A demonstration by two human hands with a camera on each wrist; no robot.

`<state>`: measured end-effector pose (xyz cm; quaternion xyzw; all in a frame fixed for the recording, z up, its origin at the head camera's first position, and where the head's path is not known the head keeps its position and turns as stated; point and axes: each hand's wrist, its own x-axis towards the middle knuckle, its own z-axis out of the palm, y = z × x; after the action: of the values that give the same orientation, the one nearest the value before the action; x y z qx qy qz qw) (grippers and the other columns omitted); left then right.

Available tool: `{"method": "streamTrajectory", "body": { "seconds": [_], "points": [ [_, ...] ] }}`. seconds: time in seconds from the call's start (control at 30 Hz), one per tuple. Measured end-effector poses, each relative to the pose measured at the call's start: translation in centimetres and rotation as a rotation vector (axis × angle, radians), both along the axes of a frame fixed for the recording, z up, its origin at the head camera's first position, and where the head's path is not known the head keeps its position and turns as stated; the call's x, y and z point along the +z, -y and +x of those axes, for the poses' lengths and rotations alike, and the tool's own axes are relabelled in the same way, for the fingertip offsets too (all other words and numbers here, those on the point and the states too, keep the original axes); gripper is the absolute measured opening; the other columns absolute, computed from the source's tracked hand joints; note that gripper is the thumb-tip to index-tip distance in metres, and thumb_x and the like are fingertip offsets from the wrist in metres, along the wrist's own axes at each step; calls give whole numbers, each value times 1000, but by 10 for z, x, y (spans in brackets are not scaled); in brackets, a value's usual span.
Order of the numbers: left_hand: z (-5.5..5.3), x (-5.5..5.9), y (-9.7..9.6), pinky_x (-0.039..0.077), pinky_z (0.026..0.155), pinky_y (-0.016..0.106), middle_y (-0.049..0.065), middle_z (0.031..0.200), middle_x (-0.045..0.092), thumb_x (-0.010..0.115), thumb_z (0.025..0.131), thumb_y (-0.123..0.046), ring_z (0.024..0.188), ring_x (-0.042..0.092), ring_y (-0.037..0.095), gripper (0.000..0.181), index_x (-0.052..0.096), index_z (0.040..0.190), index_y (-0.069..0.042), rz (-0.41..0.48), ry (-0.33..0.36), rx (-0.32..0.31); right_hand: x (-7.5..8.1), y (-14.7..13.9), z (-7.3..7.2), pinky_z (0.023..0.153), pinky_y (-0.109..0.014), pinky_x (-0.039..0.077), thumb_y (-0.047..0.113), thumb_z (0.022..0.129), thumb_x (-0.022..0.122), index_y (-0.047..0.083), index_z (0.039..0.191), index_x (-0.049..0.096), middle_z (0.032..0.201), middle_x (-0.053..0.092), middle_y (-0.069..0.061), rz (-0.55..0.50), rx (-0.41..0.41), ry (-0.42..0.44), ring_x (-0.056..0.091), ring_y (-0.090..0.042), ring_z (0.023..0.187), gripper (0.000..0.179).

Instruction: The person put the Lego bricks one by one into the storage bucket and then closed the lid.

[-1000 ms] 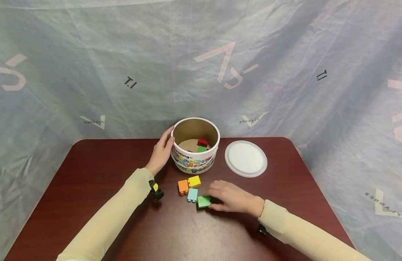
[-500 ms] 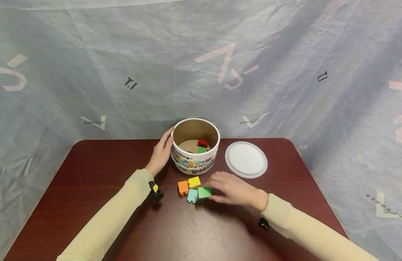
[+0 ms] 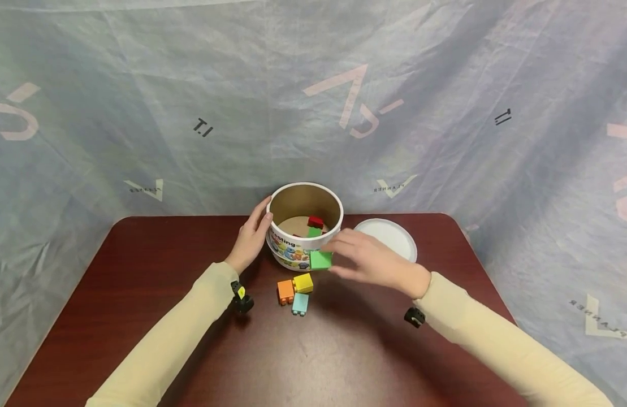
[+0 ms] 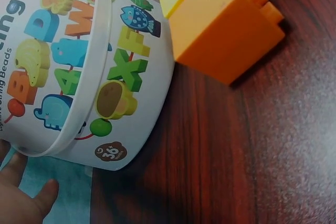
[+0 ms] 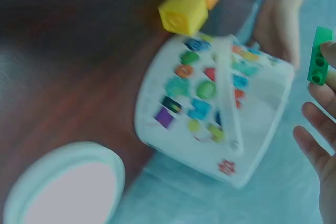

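Note:
A white round bucket with colourful printing stands open near the back of the table. My left hand rests against its left side, fingers and thumb fairly straight near the rim; in the left wrist view its fingertips touch the wall. My right hand pinches a green toy block between thumb and fingers, held up in front of the bucket's right side. The block's studs show in the right wrist view. Inside the bucket lie a red block and another green block; its near floor is hidden.
On the table before the bucket, an orange block, a yellow block and a light blue block lie close together. A round white lid lies to the bucket's right, partly behind my right hand. A grey cloth hangs behind the table.
My right hand has lifted the green block off the table beside the light blue one and carried it away from me, toward the bucket. My left hand has stayed at the bucket.

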<state>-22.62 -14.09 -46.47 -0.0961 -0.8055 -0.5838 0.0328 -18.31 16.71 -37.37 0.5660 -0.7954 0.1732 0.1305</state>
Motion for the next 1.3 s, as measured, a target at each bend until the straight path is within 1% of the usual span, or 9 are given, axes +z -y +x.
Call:
{"method": "streamTrajectory", "body": {
  "seconds": [0.13, 0.27, 0.5, 0.7, 0.8, 0.93, 0.97, 1.1, 1.3],
  "points": [
    [-2, 0, 1, 32, 122, 54, -2, 171, 27, 41, 113, -44, 156, 29, 24, 55, 27, 166, -38, -2, -18, -14, 22, 1, -9, 93, -38, 54, 14, 85, 87, 4, 121, 72, 114, 71, -5, -22, -16, -8, 64, -21, 105, 40],
    [-2, -1, 1, 32, 122, 57, -1, 171, 27, 41, 113, -46, 156, 29, 26, 55, 27, 165, -39, 2, -23, -15, 37, 4, -22, 89, -37, 54, 14, 89, 84, 4, 122, 71, 114, 71, -5, -12, -41, -21, 63, -21, 101, 38],
    [-3, -4, 2, 32, 122, 55, 0, 171, 28, 43, 112, -45, 155, 31, 26, 56, 28, 166, -37, 5, -7, -6, 44, 3, -48, 81, -37, 52, 16, 94, 79, 4, 124, 71, 111, 69, -6, 46, -114, -11, 59, -21, 95, 34],
    [-1, -5, 0, 34, 122, 53, 2, 170, 30, 46, 112, -42, 153, 34, 28, 56, 30, 165, -33, 19, 6, -4, 53, 4, -64, 88, -42, 53, 17, 95, 78, 3, 123, 71, 112, 69, -9, 59, -150, -20, 62, -25, 99, 33],
    [10, 8, -6, 31, 123, 54, 7, 170, 28, 45, 113, -34, 155, 31, 31, 57, 28, 167, -25, 51, 30, -13, 63, 4, -71, 88, -44, 53, 17, 96, 77, 2, 124, 71, 114, 70, -11, 43, -187, -23, 62, -28, 101, 33],
    [21, 28, -10, 27, 125, 52, 12, 171, 25, 46, 114, -24, 157, 26, 33, 56, 29, 166, -14, 131, 55, -23, 74, 5, -80, 87, -45, 53, 17, 97, 76, 2, 124, 71, 114, 69, -11, 19, -244, -10, 62, -29, 101, 31],
    [21, 28, -10, 27, 125, 50, 11, 171, 25, 46, 113, -24, 157, 26, 31, 56, 29, 166, -13, 141, 56, -23, 75, 6, -82, 87, -46, 53, 17, 97, 76, 3, 123, 71, 114, 69, -11, 19, -256, -8, 62, -29, 102, 31],
    [18, 25, -9, 28, 125, 48, 11, 171, 24, 46, 114, -22, 157, 25, 29, 56, 29, 166, -12, 156, 63, -23, 71, 11, -88, 88, -46, 54, 20, 98, 75, 4, 125, 71, 115, 69, -10, 43, -281, 15, 62, -28, 104, 31],
    [4, 1, -7, 26, 126, 51, 8, 173, 20, 44, 114, -26, 158, 24, 29, 56, 26, 167, -20, 167, 64, -22, 64, 21, -91, 86, -45, 55, 23, 99, 74, 6, 125, 72, 117, 69, -9, 93, -264, 19, 63, -27, 104, 31]
  ]
}}
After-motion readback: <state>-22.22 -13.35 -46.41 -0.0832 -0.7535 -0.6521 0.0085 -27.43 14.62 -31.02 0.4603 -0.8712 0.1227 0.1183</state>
